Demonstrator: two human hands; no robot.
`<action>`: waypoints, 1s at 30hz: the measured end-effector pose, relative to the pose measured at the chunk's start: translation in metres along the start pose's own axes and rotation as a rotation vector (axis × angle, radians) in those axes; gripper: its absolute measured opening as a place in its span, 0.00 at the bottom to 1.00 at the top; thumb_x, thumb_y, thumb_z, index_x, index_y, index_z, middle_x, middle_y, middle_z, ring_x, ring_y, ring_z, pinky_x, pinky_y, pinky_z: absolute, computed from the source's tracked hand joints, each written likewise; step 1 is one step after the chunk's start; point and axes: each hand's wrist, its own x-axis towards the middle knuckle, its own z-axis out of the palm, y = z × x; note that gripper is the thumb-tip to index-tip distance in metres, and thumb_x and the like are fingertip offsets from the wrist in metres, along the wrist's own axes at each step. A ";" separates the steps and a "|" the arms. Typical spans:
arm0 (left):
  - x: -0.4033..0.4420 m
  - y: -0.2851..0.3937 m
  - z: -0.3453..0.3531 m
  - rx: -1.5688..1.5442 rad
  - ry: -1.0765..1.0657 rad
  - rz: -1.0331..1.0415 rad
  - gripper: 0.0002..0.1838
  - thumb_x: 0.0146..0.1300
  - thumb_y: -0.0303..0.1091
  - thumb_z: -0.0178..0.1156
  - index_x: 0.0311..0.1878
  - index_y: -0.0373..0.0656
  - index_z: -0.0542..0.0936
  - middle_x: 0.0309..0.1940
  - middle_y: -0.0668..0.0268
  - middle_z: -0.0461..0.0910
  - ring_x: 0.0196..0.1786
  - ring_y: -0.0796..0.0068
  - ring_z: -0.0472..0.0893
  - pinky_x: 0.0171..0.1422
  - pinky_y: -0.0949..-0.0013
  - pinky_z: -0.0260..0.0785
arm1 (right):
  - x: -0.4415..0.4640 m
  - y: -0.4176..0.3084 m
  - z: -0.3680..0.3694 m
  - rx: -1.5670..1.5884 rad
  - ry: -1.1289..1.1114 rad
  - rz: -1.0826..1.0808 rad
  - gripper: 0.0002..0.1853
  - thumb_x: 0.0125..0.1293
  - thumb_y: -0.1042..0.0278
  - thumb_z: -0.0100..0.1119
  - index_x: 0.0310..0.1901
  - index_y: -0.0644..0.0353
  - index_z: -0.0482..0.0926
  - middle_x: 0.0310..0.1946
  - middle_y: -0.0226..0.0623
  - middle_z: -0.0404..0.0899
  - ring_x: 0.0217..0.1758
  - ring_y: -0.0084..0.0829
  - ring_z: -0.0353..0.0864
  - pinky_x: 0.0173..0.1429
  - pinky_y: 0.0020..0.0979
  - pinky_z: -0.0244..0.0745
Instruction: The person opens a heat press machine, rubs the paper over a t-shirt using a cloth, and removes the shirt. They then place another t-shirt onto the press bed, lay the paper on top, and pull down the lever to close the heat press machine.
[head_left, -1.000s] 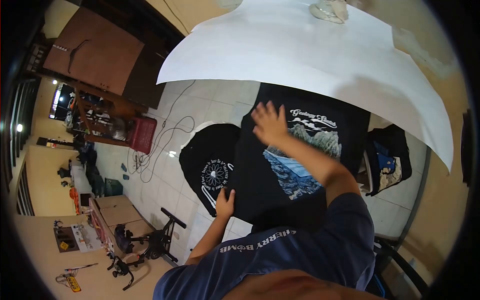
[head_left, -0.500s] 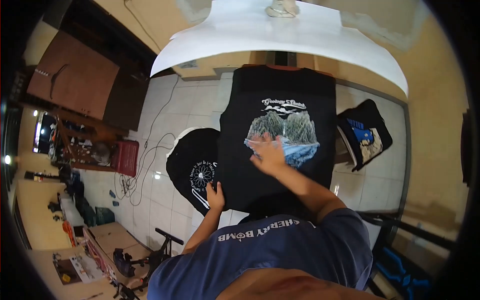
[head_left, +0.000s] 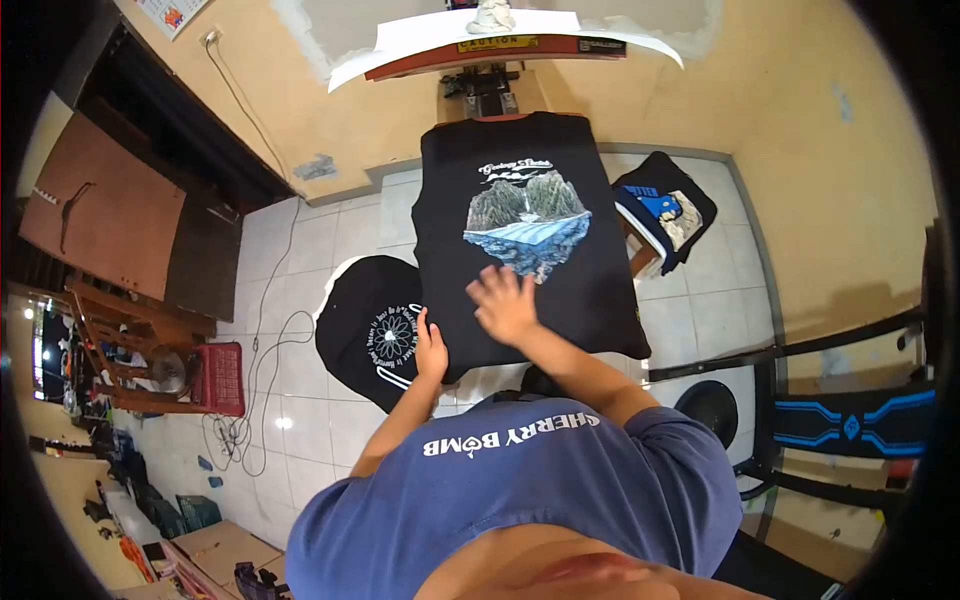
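A black T-shirt [head_left: 460, 290] is spread flat in front of me, on a support it covers. It bears a mountain-and-water print [head_left: 528, 218] below white lettering. My right hand [head_left: 505, 308] lies on the shirt just under the print, palm down with fingers spread: open. Along the shirt's lower left edge rests my left hand [head_left: 430, 350], its fingers stretched out. Left of that hand is another black garment [head_left: 360, 310] with a white flower design.
Behind the shirt stands a press machine [head_left: 600, 48] with a caution label, white sheet [head_left: 410, 42] on top. A folded black shirt [head_left: 645, 185] sits on a stool at right. Cables [head_left: 250, 400] run over the floor; a chair [head_left: 850, 425] stands right.
My right hand has moved off the print towards me, uncovering the picture. My left hand stays at the shirt's left edge. The camera view has shifted, showing more of the press.
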 end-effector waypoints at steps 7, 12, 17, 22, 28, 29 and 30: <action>0.007 -0.011 -0.002 -0.066 -0.058 0.116 0.24 0.73 0.41 0.40 0.70 0.53 0.57 0.56 0.42 0.72 0.54 0.42 0.75 0.58 0.53 0.66 | -0.062 0.028 0.011 -0.031 0.199 -0.189 0.25 0.62 0.50 0.54 0.62 0.33 0.70 0.69 0.25 0.61 0.70 0.42 0.57 0.66 0.60 0.50; 0.017 -0.023 0.005 0.152 0.101 0.296 0.25 0.65 0.31 0.49 0.66 0.45 0.62 0.55 0.45 0.65 0.56 0.45 0.70 0.62 0.54 0.62 | -0.115 0.152 0.028 0.041 0.450 0.609 0.25 0.64 0.52 0.51 0.63 0.39 0.69 0.68 0.31 0.62 0.71 0.47 0.58 0.66 0.67 0.48; 0.019 0.007 0.002 0.349 0.189 0.355 0.27 0.57 0.26 0.55 0.62 0.48 0.66 0.61 0.51 0.64 0.64 0.48 0.63 0.63 0.44 0.56 | -0.113 0.141 0.022 0.122 0.214 1.017 0.29 0.68 0.49 0.42 0.70 0.44 0.58 0.74 0.36 0.50 0.76 0.47 0.47 0.67 0.71 0.39; 0.016 0.026 0.018 0.218 0.067 0.365 0.33 0.57 0.33 0.58 0.67 0.45 0.60 0.72 0.58 0.55 0.73 0.53 0.54 0.66 0.39 0.50 | -0.074 0.036 0.026 -0.055 0.264 0.373 0.30 0.62 0.52 0.50 0.66 0.48 0.64 0.71 0.36 0.56 0.74 0.41 0.50 0.69 0.63 0.46; 0.012 0.027 0.025 0.483 0.023 0.346 0.31 0.60 0.41 0.56 0.66 0.46 0.63 0.72 0.60 0.55 0.74 0.54 0.53 0.67 0.43 0.52 | -0.053 0.012 0.032 0.055 -0.017 -0.479 0.28 0.67 0.52 0.46 0.70 0.40 0.59 0.72 0.29 0.54 0.76 0.31 0.50 0.74 0.56 0.41; 0.013 0.025 0.025 0.506 0.029 0.363 0.31 0.60 0.41 0.56 0.66 0.46 0.64 0.73 0.60 0.55 0.74 0.54 0.53 0.67 0.44 0.53 | -0.048 0.031 0.025 0.100 -0.041 -0.590 0.28 0.68 0.53 0.46 0.69 0.39 0.60 0.72 0.27 0.54 0.76 0.30 0.51 0.74 0.55 0.40; 0.013 0.023 0.026 0.509 0.039 0.367 0.30 0.59 0.41 0.56 0.66 0.46 0.64 0.72 0.60 0.55 0.74 0.54 0.53 0.67 0.44 0.53 | -0.044 0.053 0.017 0.093 -0.067 -0.642 0.26 0.67 0.53 0.47 0.68 0.36 0.63 0.72 0.24 0.56 0.76 0.29 0.52 0.75 0.54 0.40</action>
